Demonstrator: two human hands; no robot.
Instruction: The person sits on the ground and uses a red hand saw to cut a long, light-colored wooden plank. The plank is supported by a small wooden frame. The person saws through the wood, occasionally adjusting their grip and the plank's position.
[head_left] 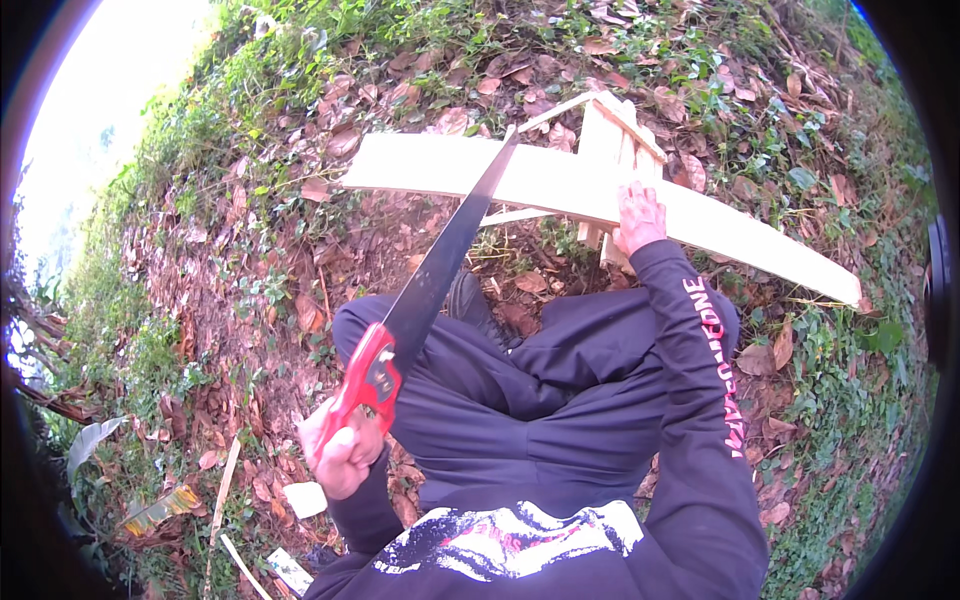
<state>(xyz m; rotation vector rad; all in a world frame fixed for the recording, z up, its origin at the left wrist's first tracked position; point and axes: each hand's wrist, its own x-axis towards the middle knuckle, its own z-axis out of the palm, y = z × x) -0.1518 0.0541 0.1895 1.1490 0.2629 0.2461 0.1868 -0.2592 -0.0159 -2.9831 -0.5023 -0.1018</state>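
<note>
The saw (440,260) was gripped by curled fingers of the left hand (345,455); the plank (560,185) (long, pale!) was touched by outstretched fingers of the right hand (640,218).

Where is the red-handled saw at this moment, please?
In the head view, the red-handled saw is left of centre, held in the left grip, its blade slanting up and rightward across the view of the pale board.

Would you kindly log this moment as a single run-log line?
left hand: grip on red-handled handsaw; right hand: on pale wooden plank; handsaw: overlaps plank in view, contact unclear; plank: across wooden frame
</note>
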